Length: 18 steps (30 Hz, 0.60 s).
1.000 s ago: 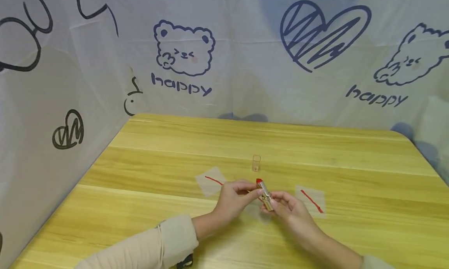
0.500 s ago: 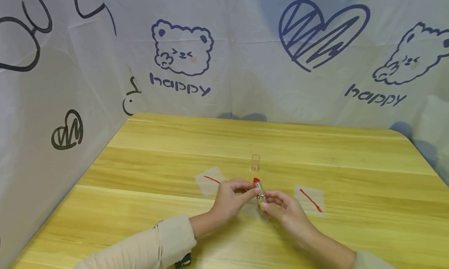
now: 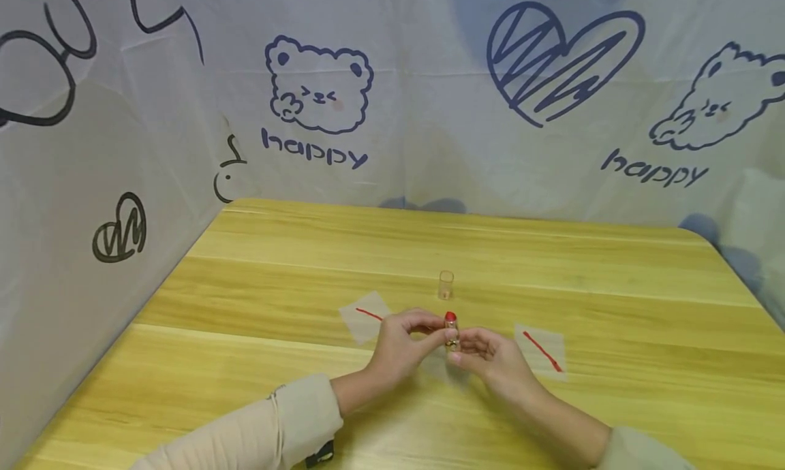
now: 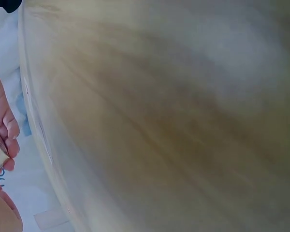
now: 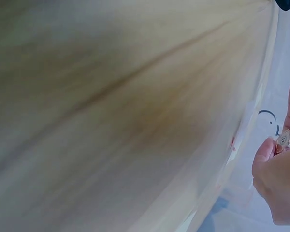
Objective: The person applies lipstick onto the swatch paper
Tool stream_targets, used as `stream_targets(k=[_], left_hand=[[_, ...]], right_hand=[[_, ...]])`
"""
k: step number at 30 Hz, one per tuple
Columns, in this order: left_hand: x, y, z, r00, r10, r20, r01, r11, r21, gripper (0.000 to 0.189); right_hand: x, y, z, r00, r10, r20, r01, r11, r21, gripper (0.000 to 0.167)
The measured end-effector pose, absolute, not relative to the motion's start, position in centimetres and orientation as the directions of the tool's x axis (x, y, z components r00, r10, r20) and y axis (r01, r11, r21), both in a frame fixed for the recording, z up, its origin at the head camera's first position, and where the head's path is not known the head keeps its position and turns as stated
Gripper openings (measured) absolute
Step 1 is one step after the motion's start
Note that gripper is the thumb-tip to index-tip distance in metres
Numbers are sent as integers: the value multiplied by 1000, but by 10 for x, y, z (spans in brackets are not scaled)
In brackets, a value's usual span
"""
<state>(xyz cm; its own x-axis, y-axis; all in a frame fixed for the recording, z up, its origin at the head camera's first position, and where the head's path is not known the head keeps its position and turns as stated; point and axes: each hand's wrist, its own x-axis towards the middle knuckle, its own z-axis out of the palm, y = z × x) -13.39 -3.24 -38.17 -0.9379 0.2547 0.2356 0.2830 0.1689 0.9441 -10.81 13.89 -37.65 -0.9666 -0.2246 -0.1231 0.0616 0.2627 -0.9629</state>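
Both hands hold a lipstick (image 3: 452,327) between them in the head view, its red tip raised and facing up. My left hand (image 3: 400,347) pinches the upper metal part between thumb and fingers. Lower down, the base is gripped by the thumb and curled fingers of my right hand (image 3: 499,359), which hide much of it. The base end of the lipstick (image 5: 282,140) shows in the right wrist view at the far right edge. Beyond the hands a clear cap (image 3: 445,286) stands apart on the table.
A paper square (image 3: 364,323) with a red line lies left of the hands, partly covered. Another paper square (image 3: 540,361) with a red stroke lies right. A third paper (image 3: 446,373) shows beneath the hands. A printed cloth (image 3: 423,136) hangs behind the wooden table (image 3: 257,272).
The lipstick has swung from a slant to nearly upright, its base moving left. My right hand has shifted left with it; the left hand keeps almost the same place.
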Motion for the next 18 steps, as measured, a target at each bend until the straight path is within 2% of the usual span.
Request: stream_targets(k=[12,18], left_hand=[[-140,-40,-381,-892,350,285,347,126,929,21],[-141,-40,-379,-892,364,268,328,114,938,20]], right_hand=[[-114,134,-378,-952,-278,-131,65,234,-970,41],[-115,131,-380,-960,-238,-147,90,237,-967,41]])
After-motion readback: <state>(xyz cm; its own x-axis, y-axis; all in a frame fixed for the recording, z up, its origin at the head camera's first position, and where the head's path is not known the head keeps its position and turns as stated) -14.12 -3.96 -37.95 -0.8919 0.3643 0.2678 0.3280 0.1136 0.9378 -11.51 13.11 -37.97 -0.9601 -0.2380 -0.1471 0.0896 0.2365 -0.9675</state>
